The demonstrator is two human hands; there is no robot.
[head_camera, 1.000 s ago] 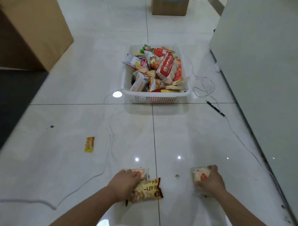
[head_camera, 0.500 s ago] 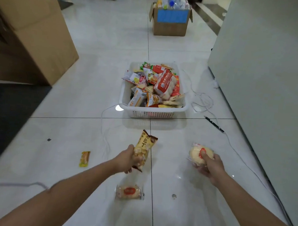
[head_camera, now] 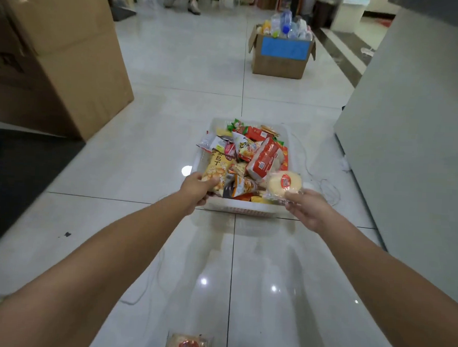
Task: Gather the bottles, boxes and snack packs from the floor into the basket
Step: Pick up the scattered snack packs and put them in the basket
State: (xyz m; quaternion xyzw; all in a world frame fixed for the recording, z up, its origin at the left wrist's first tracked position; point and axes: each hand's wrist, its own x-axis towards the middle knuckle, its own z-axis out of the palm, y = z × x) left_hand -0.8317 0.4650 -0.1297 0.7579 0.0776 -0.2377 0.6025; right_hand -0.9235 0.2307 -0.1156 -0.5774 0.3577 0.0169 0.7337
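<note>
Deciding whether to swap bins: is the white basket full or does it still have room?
Nearly full. Snack packs are heaped above the rim of the white basket, with little bare interior visible.

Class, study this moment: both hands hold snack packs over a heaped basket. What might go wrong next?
1. The basket is piled high, so the yellow pack in the left hand or the round bun pack in the right hand may slide off.
2. The wrapped bun on the floor might be overlooked.
</note>
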